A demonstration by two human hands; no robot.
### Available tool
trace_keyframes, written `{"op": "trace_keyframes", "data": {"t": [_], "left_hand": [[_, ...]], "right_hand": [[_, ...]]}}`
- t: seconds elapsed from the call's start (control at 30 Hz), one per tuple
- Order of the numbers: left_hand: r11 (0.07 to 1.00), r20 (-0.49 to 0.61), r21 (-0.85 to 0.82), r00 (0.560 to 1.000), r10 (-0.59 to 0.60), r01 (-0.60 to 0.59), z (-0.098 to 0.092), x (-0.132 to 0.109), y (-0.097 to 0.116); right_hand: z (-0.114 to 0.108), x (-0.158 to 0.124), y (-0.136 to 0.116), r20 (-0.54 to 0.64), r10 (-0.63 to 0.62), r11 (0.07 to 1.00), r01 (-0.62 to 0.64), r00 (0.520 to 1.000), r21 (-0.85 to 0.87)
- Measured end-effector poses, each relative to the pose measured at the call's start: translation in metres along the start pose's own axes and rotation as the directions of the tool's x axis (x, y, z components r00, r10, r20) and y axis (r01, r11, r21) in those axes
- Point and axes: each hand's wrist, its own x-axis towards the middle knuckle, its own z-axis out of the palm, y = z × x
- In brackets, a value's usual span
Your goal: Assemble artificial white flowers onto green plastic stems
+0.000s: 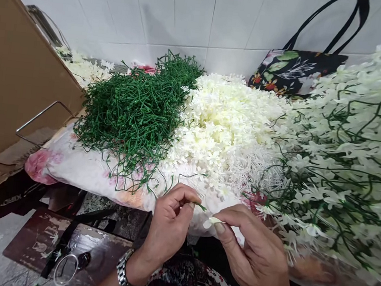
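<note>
Left hand (pixel 171 223) pinches a green stem (pixel 201 205), right hand (pixel 256 249) a white flower (pixel 208 222), with stem pile (pixel 134 111), blossom heap (pixel 223 117) and bag (pixel 295 71) beyond.

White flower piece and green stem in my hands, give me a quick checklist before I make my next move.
1. Left hand grips the green stem: ok, pinched between thumb and fingers, with the tip sticking out.
2. Right hand grips the white flower piece: ok, pinched between thumb and fingertip.
3. Stem and flower piece touching: not ok, a small gap shows between them.
4. Centre of the flower piece open: cannot tell, too small to see.
5. More stems at hand: ok, the green stem pile lies ahead.
6. More flowers at hand: ok, the white flower pile lies beside it.
</note>
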Motion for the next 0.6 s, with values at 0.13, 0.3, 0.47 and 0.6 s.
{"op": "trace_keyframes", "data": {"t": [0.13,0.3,0.47,0.6], "left_hand": [[0.991,0.024,-0.092,0.995,-0.093,0.095,0.0013,-0.0019,-0.0026],[0.946,0.033,-0.243,0.976,-0.214,0.216,0.001,-0.003,-0.0001],[0.947,0.054,-0.261,0.982,-0.181,0.189,-0.003,-0.0046,-0.0049],[0.989,0.083,-0.129,0.994,-0.068,0.078,-0.0074,-0.0077,-0.01]], "right_hand": [[0.0011,0.0034,-0.0027,0.023,0.01,0.999,-0.009,1.0,-0.042],[0.0005,0.0051,-0.0032,0.031,0.007,0.995,-0.003,0.999,-0.099],[-0.0012,0.0079,-0.0057,0.079,-0.022,0.986,0.035,0.997,-0.164],[-0.0008,0.009,-0.0079,0.121,-0.049,0.966,0.078,0.991,-0.248]]}}
